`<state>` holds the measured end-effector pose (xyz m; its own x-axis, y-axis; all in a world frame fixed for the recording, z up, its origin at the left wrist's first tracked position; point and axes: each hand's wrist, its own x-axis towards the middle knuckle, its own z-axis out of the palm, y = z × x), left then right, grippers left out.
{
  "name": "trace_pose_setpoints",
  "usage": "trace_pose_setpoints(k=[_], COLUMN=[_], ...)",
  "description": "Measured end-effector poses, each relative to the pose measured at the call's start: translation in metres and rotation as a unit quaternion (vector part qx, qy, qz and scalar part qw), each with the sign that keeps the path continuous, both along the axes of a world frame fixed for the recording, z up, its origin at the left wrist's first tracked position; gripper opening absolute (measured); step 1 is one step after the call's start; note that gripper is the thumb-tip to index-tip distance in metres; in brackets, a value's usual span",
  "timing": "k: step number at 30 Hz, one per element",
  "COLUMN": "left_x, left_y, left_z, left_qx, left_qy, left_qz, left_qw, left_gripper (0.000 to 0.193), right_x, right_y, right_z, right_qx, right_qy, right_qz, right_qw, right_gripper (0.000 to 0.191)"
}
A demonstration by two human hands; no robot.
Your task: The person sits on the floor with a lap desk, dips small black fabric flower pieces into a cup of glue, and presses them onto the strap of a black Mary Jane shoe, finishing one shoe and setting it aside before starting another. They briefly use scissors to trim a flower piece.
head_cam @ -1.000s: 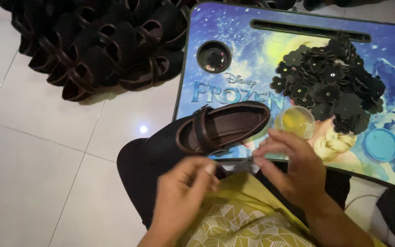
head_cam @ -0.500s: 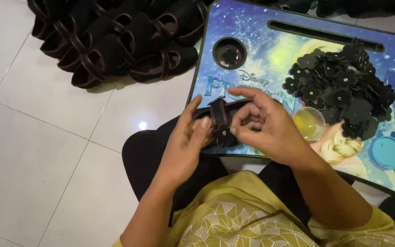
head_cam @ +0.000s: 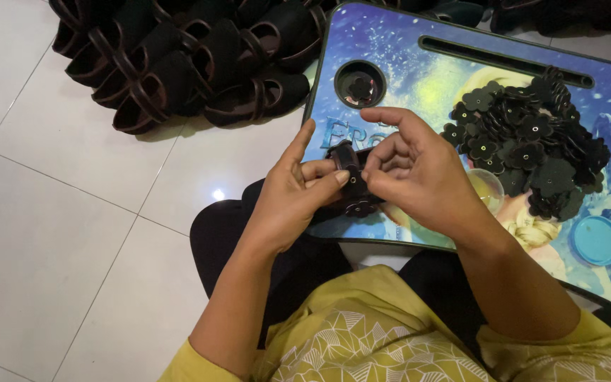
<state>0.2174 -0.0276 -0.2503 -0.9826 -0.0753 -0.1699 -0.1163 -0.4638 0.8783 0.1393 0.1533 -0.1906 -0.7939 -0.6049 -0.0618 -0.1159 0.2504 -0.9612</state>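
My left hand (head_cam: 291, 191) and my right hand (head_cam: 415, 173) both grip a small dark brown shoe (head_cam: 351, 177) above the near edge of a blue printed lap table (head_cam: 404, 64). Fingers of both hands press on the shoe's strap. Most of the shoe is hidden behind my hands. A dark flower-shaped piece (head_cam: 358, 209) shows just below my fingers, at the shoe.
A heap of dark flower-shaped pieces (head_cam: 532, 141) lies on the table's right half, with a small clear cup of yellowish liquid (head_cam: 486, 189) and a blue lid (head_cam: 595, 240) nearby. A round cup hole (head_cam: 360, 83) is in the table. Several dark shoes (head_cam: 185, 64) are piled on the white tiled floor.
A second ago the shoe lay on the table edge with my hands below it. Both hands then lifted and closed on it, turning it end-on, and now press at its strap.
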Motion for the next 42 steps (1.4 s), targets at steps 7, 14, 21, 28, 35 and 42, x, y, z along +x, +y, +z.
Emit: trace_pose_setpoints(k=[7,14,21,28,35,42], left_x=[0.000,0.000,0.003,0.012,0.032,0.035], left_y=[-0.001,0.000,0.002,0.009,0.020,0.018], left_z=[0.001,0.002,0.006,0.004,-0.006,-0.015], left_qx=[-0.023,-0.020,-0.070,-0.086,-0.102,-0.086], left_qy=[0.012,0.009,0.007,0.012,0.010,0.038], left_qz=[-0.004,-0.007,0.000,0.007,0.010,0.006], left_qw=[1.000,1.000,0.998,0.996,0.995,0.996], left_gripper=[0.100,0.101,0.098,0.096,0.099,0.099], right_x=[0.001,0.001,0.003,0.005,0.019,0.025], right_y=[-0.001,-0.002,0.000,0.006,0.019,0.022], right_z=[0.002,0.001,-0.001,-0.009,-0.026,-0.037], right_qx=[-0.002,0.009,0.020,0.005,-0.012,-0.030], right_qy=[-0.014,-0.016,-0.003,-0.026,-0.050,-0.059], right_qz=[-0.003,-0.004,0.001,0.001,-0.001,-0.017], right_qw=[1.000,1.000,1.000,1.000,0.999,0.998], right_gripper=[0.069,0.069,0.068,0.066,0.065,0.064])
